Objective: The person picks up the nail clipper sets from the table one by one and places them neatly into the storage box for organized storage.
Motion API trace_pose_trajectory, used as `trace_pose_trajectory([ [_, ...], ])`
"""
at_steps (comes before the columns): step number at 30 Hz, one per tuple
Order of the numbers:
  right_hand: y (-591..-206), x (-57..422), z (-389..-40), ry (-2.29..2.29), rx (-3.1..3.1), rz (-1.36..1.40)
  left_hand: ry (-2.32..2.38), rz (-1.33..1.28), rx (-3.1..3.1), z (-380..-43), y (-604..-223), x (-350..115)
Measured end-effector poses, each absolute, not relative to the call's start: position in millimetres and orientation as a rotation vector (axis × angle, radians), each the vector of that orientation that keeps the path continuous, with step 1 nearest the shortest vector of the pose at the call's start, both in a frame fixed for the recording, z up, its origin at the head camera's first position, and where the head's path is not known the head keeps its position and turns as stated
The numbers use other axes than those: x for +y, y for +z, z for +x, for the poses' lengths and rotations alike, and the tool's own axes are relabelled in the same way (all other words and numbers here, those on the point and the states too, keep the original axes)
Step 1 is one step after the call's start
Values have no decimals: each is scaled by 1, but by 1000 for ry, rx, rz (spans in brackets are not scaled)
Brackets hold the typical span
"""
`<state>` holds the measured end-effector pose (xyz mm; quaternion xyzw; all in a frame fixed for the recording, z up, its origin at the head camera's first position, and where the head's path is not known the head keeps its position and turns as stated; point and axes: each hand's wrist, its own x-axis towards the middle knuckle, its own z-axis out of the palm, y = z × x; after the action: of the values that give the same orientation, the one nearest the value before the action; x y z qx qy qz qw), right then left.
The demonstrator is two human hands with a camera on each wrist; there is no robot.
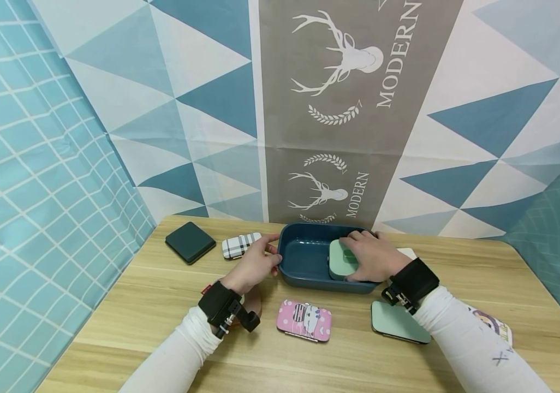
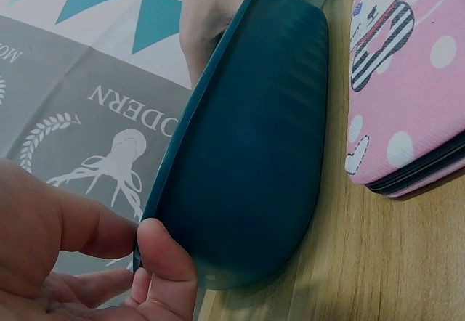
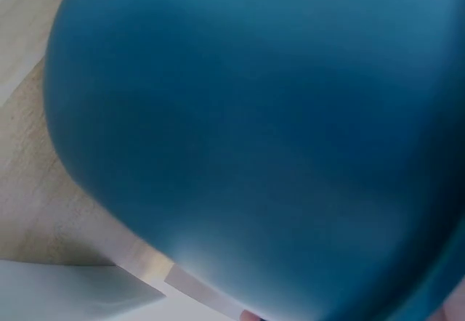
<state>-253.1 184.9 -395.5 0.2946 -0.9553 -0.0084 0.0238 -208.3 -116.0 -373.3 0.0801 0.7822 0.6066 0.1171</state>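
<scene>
A dark blue rectangular basin [image 1: 304, 256] stands on the wooden table near the back wall. My left hand [image 1: 255, 265] pinches its left rim, with thumb and fingers on either side of the edge in the left wrist view. Inside the basin's right end is a light green rounded case [image 1: 340, 259]. My right hand [image 1: 373, 256] reaches in over the right side and grips that case from above, covering part of it. The right wrist view is mostly filled by the basin's outer wall [image 3: 232, 139].
Left of the basin lie a black-and-white plaid case [image 1: 240, 245] and a dark green square case [image 1: 190, 242]. In front are a pink cartoon case [image 1: 304, 320] and a pale green flat case [image 1: 398, 322]. A white printed case [image 1: 498, 326] lies partly under the right forearm.
</scene>
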Motion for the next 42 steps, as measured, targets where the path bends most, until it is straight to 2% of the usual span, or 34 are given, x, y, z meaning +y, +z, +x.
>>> trace_pose_trajectory([
  [17, -397, 185, -253, -20, -2955, 909, 1774, 238, 2293, -208, -372, -115],
  [26, -396, 185, -252, -5, -2954, 921, 1778, 228, 2296, -226, -400, -119],
  [42, -398, 186, -253, 8, -2961, 918, 1779, 216, 2313, -227, -403, -119],
])
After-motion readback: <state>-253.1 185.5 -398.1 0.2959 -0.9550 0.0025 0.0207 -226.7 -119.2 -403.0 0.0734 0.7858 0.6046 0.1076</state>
